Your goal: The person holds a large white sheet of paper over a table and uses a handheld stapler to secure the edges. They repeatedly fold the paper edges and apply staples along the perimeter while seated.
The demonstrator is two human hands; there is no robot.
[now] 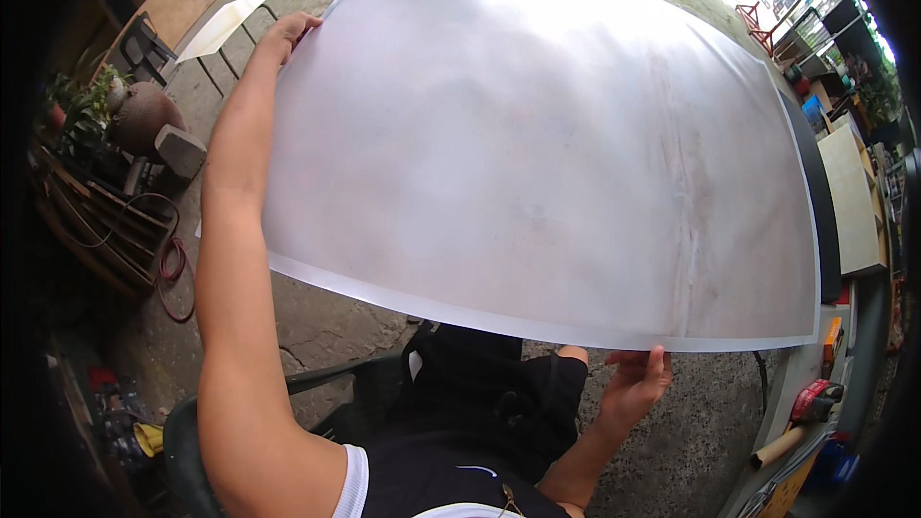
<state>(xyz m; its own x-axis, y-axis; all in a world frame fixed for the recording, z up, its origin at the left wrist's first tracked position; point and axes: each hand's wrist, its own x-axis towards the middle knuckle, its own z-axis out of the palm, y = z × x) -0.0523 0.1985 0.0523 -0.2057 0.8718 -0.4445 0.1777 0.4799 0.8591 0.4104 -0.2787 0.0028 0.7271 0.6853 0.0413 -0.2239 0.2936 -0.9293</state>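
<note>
Holds a large, pale grey, glossy rectangular sheet (480, 163), clasping its left edge in the left hand (288, 35) and, well apart, touching its near edge with the right hand (635, 391), too hidden underneath to tell whether clamped. Seems at the steadying step; likely calls next for even support. Looks smooth between both hands, bar long creases ahead of the right.

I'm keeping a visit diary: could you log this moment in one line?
left hand: holding pale sheet by left edge | right hand: at near edge, right of middle | sheet: spread wide
</note>
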